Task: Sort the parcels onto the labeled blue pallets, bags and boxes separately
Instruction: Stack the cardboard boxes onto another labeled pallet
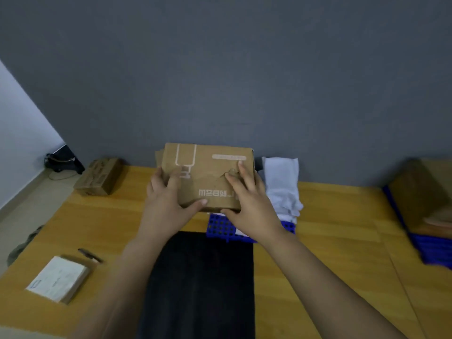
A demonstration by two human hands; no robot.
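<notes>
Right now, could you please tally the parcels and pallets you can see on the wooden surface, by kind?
Cardboard boxes: 4, the printed box in both hands, a small box at left, a flat box near left, a large box at right
White bags: 1
Blue pallets: 2
Total: 7

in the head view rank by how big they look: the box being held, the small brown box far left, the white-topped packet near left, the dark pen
1. Held box, largest, gripped by left hand and right hand.
2-3. White-topped packet and small brown box look alike; the packet is nearer, so unsure.
4. Pen, smallest.
</notes>
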